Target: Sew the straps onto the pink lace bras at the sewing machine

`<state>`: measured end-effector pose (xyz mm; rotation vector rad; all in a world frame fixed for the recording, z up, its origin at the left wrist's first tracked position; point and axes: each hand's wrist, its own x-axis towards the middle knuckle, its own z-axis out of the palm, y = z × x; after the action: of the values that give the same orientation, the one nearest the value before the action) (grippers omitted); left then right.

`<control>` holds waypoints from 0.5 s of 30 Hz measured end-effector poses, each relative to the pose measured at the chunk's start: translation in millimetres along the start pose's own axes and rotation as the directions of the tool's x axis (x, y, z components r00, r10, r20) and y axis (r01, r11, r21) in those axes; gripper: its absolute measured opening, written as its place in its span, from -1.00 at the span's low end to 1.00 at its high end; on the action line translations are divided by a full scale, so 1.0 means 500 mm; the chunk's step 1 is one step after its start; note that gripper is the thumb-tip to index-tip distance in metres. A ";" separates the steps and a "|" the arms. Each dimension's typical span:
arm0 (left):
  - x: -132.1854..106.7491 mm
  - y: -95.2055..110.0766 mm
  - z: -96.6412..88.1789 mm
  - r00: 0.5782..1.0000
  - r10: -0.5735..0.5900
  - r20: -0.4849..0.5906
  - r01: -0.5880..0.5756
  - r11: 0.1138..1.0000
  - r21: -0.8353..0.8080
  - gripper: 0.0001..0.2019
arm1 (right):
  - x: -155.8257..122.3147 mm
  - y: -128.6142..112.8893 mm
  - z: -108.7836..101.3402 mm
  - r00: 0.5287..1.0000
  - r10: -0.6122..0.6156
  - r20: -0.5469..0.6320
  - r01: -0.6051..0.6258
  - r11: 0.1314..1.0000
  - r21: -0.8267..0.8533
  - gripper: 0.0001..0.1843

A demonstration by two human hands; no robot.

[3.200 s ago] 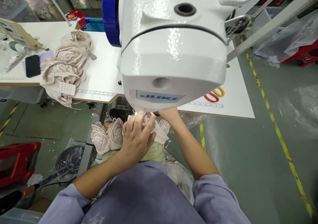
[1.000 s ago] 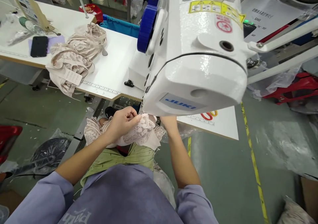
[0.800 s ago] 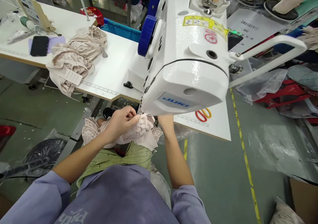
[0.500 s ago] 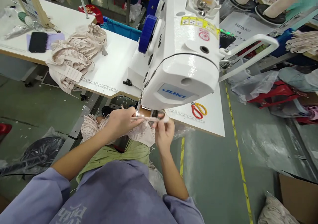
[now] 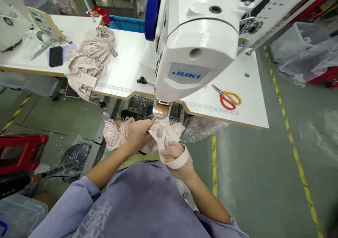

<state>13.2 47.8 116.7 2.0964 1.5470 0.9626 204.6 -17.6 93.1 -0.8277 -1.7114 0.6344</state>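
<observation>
A pale pink lace bra [image 5: 114, 135] lies over my lap, below the front of a white sewing machine [image 5: 196, 51]. My left hand [image 5: 139, 133] is closed on the bra's edge, just left of the machine's sewing end. Lower and to the right, my right hand [image 5: 183, 167] is closed around the bra's shoulder strap [image 5: 182, 159], which loops over its fingers. Between the hands the strap and lace are stretched out. The fingertips of my left hand are partly hidden.
Scissors [image 5: 229, 99] with red and yellow handles lie on the white table [image 5: 250, 100], right of the machine. More beige lace garments [image 5: 88, 60] are heaped at the left, beside a black phone [image 5: 56, 56]. A plastic bag [image 5: 203, 127] hangs under the table edge.
My right hand has pulled down toward my body with the strap. The bra has come away from the machine's sewing end. My view has shifted, and my left hand still grips the bra.
</observation>
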 end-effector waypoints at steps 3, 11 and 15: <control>-0.033 0.052 0.040 0.977 -0.029 0.211 0.073 0.976 -0.204 -0.65 | 0.049 -0.045 -0.070 0.992 -0.107 -0.065 0.102 0.993 -0.064 -0.85; -0.141 0.070 0.110 0.555 0.184 0.811 0.436 0.766 -0.472 -0.58 | 0.071 0.090 -0.216 0.444 0.846 -0.294 -0.540 0.514 0.666 -0.70; -0.145 -0.064 0.057 0.583 0.039 0.812 0.412 0.847 -0.337 -0.60 | -0.003 0.222 -0.278 0.192 0.793 -0.578 -0.502 0.585 0.637 -0.59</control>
<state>-0.8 -6.3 53.8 1.5567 0.8752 0.1858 361.9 50.9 46.4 -1.3734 -0.2254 0.8524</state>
